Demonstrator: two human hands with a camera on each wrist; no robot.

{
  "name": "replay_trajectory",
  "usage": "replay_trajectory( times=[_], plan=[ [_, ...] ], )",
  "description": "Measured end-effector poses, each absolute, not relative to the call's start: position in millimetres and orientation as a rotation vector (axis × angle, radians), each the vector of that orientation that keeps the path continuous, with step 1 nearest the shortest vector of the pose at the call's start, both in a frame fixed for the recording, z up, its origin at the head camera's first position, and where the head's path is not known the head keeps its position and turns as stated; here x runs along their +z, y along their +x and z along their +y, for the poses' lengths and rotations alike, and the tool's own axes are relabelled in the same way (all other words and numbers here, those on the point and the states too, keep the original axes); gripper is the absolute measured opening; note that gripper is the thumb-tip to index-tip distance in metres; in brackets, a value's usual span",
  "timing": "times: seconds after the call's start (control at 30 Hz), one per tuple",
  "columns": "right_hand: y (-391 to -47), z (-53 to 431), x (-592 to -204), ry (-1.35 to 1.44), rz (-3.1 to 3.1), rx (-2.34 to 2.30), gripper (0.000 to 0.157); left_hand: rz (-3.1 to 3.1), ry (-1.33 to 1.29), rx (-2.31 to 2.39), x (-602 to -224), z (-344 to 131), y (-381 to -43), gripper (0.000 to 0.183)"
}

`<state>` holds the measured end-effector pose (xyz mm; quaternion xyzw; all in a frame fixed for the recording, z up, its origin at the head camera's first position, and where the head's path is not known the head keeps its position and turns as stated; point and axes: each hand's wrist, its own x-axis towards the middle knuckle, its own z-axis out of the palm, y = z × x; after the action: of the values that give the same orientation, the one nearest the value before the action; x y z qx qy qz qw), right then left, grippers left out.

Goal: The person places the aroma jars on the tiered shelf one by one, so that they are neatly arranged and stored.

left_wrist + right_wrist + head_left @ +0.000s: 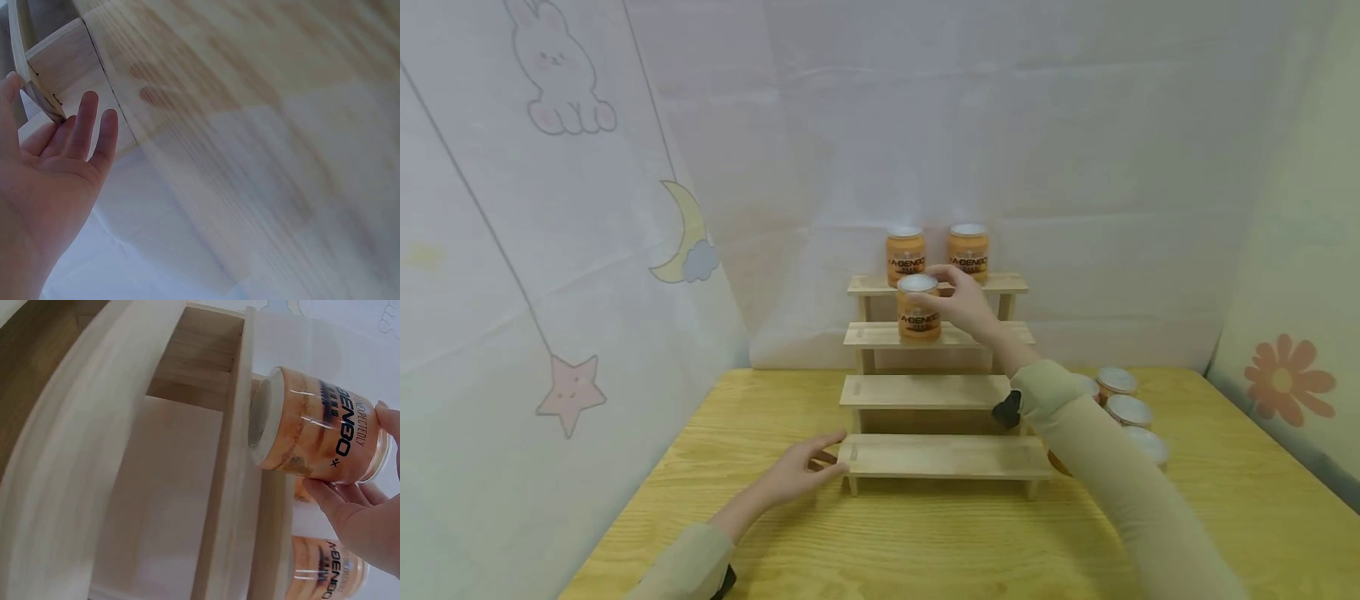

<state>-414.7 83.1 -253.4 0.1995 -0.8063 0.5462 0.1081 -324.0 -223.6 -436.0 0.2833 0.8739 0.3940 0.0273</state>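
My right hand (964, 304) holds an orange can (919, 317) by its upper part, thumb on one side and fingers on the other. The can is upright over the left part of the second step from the top; its pale underside shows in the right wrist view, beside the step's edge. On the top step of the wooden tiered rack (940, 458) stand two more orange cans, a left one (906, 254) and a right one (970, 250). My left hand (797, 471) grips the left end of the rack's lowest step, thumb at the front corner and fingers behind.
Several cans with silvery lids (1127, 410) stand on the yellow wood-grain table (760, 550) right of the rack, partly hidden by my right sleeve (1120, 475). A white cloth wall (820, 167) rises behind, with printed cloth on both sides.
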Motion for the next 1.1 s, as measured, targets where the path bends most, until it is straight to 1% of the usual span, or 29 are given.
replay_trajectory(
  times=[0.1,0.33,0.43,0.57,0.63,0.8,1.1],
  plan=[
    [-418,78,-258,0.562,-2.395,1.609,0.069,2.693,0.867,1.215,-436,-223,-323,0.063],
    [-419,72,-258,0.574,-2.383,1.644,0.067,2.699,0.880,1.223,-434,-223,-321,0.060],
    [-420,71,-258,0.592,-2.398,1.604,0.068,2.701,0.877,1.232,-426,-222,-315,0.058],
    [-422,71,-259,0.592,-2.414,1.555,0.070,2.703,0.854,1.229,-426,-224,-315,0.059],
    [-422,71,-260,0.579,-2.412,1.569,0.070,2.713,0.862,1.216,-433,-227,-320,0.062],
    [-424,71,-265,0.505,-2.424,1.549,0.072,2.705,0.888,1.202,-434,-226,-321,0.064],
    [-426,64,-266,0.481,-2.402,1.557,0.072,2.694,0.856,1.224,-433,-230,-320,0.063]
  ],
)
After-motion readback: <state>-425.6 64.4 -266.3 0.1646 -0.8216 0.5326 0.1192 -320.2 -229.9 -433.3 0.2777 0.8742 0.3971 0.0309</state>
